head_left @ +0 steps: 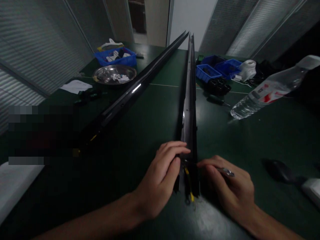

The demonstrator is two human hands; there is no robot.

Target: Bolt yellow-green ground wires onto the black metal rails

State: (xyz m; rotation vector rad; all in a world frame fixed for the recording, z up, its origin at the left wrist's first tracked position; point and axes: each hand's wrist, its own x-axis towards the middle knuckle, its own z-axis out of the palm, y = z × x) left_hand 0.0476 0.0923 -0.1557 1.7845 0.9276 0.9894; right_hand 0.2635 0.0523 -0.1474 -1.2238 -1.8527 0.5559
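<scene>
A long black rail (190, 100) lies on the dark green table (150, 123), running away from me toward the far wall. At its near end a yellow-tipped wire (188, 181) pokes out. My left hand (160, 176) rests against the rail's left side, fingers curled over its edge. On the right side of that end sits my right hand (230, 186), closed around a small silvery tool (226, 171) whose tip points at the rail. A second long black rail (135, 90) lies diagonally to the left.
A steel bowl (115, 74) with small parts and a blue bin (116, 57) stand at the back left. Blue bins (215, 68), a screwdriver (217, 100) and a plastic water bottle (272, 88) are on the right. A dark object (282, 171) lies at the near right.
</scene>
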